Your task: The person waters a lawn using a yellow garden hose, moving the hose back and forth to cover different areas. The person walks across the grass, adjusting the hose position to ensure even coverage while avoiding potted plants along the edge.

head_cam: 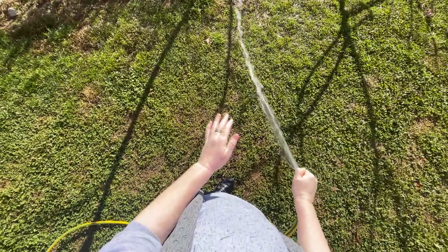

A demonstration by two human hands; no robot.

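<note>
I see the right hand [304, 184] closed round a yellow hose [84, 227] end, w/ a water jet [261, 94] shooting far over grass [64, 129]. Left hand [218, 143] open, fingers spread, holding nothing, just left of the jet.

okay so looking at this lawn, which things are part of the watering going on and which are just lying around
In use: right hand gripping the yellow hose; water jet; grass.
Just there: open left hand, black shoe, pale stone, branch shadows.
</note>
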